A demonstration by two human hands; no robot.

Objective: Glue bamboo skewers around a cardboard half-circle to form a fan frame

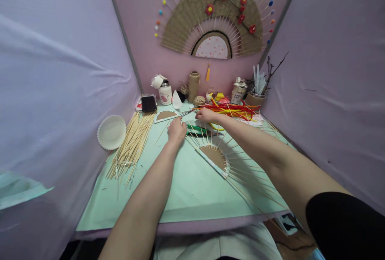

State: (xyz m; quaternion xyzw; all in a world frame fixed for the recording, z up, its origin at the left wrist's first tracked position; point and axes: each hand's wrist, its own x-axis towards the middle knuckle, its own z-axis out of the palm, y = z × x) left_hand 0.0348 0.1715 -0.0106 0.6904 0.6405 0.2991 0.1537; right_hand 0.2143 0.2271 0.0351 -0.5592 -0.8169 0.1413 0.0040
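Both my hands reach to the back middle of the table. My left hand [177, 129] has its fingers bent at the end of thin metal scissors or tweezers [187, 113]. My right hand [205, 115] is curled near the other end of that tool; what its fingertips hold is too small to make out. Between and below the hands lie green-handled scissors [197, 131]. Nearer me, a brown half-round card [214, 156] has thin sticks fanning out from its curved edge. A second half-round card [166, 115] lies left of my left hand.
Loose wooden sticks [134, 142] and a white plate [111, 132] are at the left. Red and yellow strips [237, 111], a twine spool [194, 86] and jars [165, 93] line the back. A large decorated fan [186, 19] hangs on the back wall.
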